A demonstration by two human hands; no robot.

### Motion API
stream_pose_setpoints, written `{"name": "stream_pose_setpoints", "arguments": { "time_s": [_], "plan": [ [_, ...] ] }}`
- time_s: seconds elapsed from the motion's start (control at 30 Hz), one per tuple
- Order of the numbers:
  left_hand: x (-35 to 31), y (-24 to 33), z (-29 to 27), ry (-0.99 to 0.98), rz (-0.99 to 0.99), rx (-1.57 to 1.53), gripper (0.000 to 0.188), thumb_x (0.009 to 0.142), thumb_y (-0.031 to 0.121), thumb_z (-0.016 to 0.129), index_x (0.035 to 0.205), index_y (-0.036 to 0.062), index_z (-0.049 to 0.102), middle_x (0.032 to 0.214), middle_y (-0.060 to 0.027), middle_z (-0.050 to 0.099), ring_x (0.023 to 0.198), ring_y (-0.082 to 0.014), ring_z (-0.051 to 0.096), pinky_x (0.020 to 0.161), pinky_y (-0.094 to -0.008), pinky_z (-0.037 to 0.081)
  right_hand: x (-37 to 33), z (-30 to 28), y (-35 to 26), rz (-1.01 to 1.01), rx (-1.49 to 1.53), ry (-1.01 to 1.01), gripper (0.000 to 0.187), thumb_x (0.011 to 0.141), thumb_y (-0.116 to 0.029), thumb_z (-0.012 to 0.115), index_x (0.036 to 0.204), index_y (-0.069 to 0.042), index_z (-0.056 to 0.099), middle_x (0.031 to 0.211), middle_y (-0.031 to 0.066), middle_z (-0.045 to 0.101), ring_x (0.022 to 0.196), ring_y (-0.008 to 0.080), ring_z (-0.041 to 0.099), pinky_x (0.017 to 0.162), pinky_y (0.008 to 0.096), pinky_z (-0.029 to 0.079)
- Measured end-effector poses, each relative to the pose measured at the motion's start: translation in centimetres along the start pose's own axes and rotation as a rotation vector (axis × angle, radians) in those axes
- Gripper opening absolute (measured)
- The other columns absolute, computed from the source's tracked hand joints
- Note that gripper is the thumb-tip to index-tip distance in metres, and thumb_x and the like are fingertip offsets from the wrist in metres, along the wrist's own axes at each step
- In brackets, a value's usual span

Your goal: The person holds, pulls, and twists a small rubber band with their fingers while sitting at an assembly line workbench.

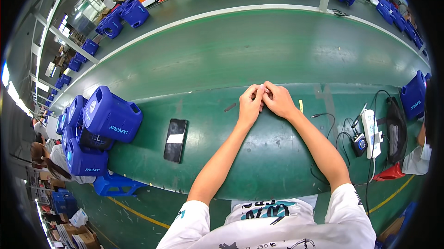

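My left hand (251,104) and my right hand (278,99) meet over the green tabletop (259,156), close to its far edge. The fingers of both are curled and pressed together, touching each other at the tips. Whether something small lies between them is hidden. A black smartphone (175,141) rests on the table left of my left forearm. To the right of my right forearm lie a black cable (334,124) and a white power strip (371,133) with plugs in it. A small yellow strip (301,106) sits just beside my right wrist.
Blue plastic housings (112,115) are stacked at the table's left end. A small black device (359,144) and a black pouch (396,131) lie at the right. Beyond runs a green conveyor belt (259,48). A blue stool (116,184) stands below left; other people sit at both sides.
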State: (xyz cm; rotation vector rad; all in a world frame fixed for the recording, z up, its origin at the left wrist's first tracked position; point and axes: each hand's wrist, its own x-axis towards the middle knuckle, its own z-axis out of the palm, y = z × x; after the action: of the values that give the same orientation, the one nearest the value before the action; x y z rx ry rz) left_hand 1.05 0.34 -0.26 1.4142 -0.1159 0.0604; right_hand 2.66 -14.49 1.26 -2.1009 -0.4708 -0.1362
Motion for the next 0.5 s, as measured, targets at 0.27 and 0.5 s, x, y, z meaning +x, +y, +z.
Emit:
{"name": "stream_pose_setpoints", "arguments": {
  "time_s": [0.27,0.5],
  "plan": [
    [-0.05,-0.03,-0.09,0.004,0.016,-0.009,0.030,0.112,0.026,0.059,0.097,0.0028,0.071,0.076,0.0004,0.065,0.055,-0.0037,0.050,0.048,-0.0224,0.038,0.12,-0.01,0.14,0.007,-0.017,-0.009,0.021,0.098,-0.024,0.061,0.095,-0.004,0.056,0.072,0.0185,0.066,0.069,0.0415,0.065,0.064,0.0497,0.047],
    [-0.10,-0.07,0.01,0.022,0.009,-0.011,0.028,0.110,0.026,0.063,0.095,0.0034,0.071,0.071,0.0025,0.062,0.056,-0.0032,0.050,0.047,-0.0231,0.039,0.07,0.08,-0.03,0.016,-0.012,-0.012,0.020,0.097,-0.023,0.061,0.094,-0.004,0.056,0.072,0.0187,0.066,0.069,0.0422,0.064,0.064,0.0502,0.047]
  ]
}}
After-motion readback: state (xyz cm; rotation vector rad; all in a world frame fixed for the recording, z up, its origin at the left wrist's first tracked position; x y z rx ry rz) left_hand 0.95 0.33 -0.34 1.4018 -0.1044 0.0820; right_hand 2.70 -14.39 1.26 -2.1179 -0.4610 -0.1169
